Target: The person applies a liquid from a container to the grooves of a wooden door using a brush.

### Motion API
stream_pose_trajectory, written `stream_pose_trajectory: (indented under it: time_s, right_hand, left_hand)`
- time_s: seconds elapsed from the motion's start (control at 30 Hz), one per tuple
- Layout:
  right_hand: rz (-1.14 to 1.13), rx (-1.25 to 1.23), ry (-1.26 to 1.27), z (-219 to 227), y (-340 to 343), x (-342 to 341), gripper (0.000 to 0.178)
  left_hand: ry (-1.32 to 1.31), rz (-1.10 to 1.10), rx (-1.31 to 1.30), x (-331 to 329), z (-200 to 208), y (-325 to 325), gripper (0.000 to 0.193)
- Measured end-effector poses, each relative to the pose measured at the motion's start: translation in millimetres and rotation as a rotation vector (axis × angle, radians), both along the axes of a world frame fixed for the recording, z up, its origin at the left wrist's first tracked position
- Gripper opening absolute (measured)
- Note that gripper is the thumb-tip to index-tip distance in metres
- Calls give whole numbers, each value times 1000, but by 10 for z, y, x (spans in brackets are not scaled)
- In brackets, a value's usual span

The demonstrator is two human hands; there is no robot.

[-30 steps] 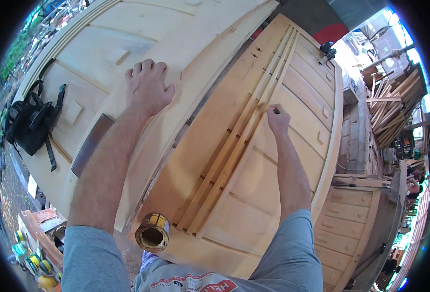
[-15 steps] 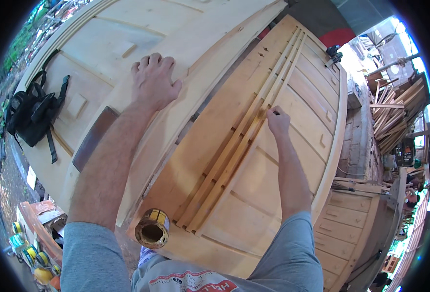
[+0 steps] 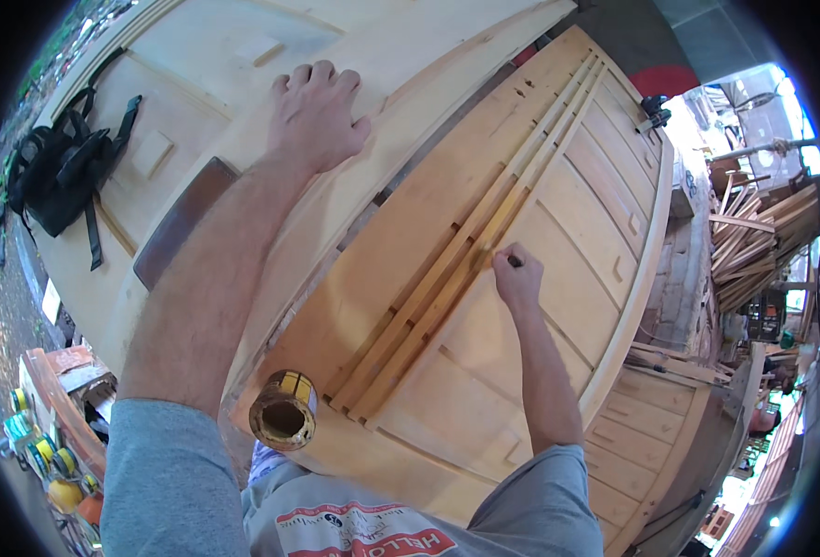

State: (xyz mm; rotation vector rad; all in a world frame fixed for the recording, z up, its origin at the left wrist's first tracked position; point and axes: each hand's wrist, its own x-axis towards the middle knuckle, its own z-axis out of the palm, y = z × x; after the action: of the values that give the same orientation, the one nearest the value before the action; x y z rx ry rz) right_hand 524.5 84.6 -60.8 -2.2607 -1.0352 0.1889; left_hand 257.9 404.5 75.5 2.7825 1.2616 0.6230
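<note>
My right hand (image 3: 521, 278) is closed round a small paintbrush (image 3: 515, 262); its dark handle end shows in the fist. The blurred bristle end touches the raised wooden strips (image 3: 456, 269) running lengthwise along a large wooden door (image 3: 363, 288). Near the brush the strips look amber and wet, paler toward the far end. On the pale wooden panel (image 3: 400, 65) at the left, my left hand (image 3: 322, 121) lies palm down with fingers spread. A stained, round can (image 3: 283, 410) stands at the near left corner of the door; its inside looks dark.
A black strapped bag (image 3: 62, 176) and a dark brown flat block (image 3: 187, 218) lie on the left panel. A narrow gap parts it from the door. Stacked wood offcuts (image 3: 762, 241) stand at the right, and a black clamp-like tool (image 3: 653, 111) sits at the door's far edge.
My right hand has drawn the brush nearer along the strips, and the fist has turned so the handle end shows. My left hand stays on the panel; the whole view has shifted slightly.
</note>
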Motion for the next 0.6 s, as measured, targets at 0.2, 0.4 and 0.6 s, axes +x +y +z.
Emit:
stream_pose_trajectory:
  time_s: [0.2,0.4,0.6]
  right_hand:
    - [-115,143,-5,323,89,-20,15]
    - [17,39,-53,103,-73,-320,14]
    - [-175,117,266,283,68,-99,13]
  left_hand:
    - [21,15,-2,-40,-13,15,51]
    - [43,19,-4,-14,1,1,51]
    - [36,15,-2,-23,-14,2,50]
